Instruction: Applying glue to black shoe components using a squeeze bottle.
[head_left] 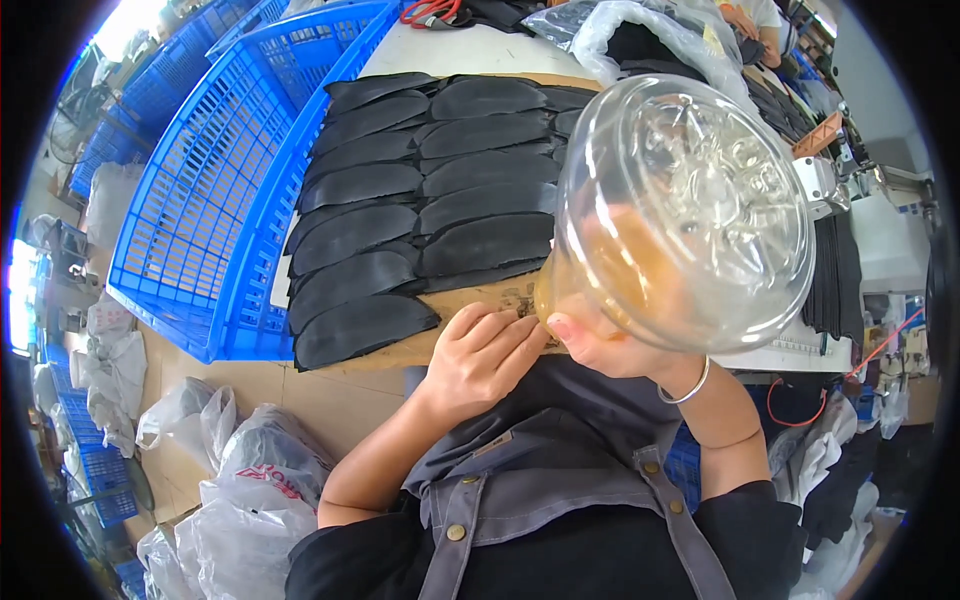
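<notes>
Bottle (690, 215), a clear plastic one with a little amber drink at its neck end, is tipped up close to the camera, base toward the lens. Going from the left: blue crates (215, 170), then black curved fabric pieces (420, 200) laid overlapping in two columns on a cardboard sheet (470, 300). Left hand (480, 355) rests curled and empty at the board's near edge; right hand (600, 335), wearing a bangle, grips the bottle neck.

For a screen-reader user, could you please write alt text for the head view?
The right hand tilts a clear plastic bottle up toward the camera, while the left hand rests on a cardboard sheet covered with overlapping black curved pieces. A blue plastic crate lies to the left.
</notes>
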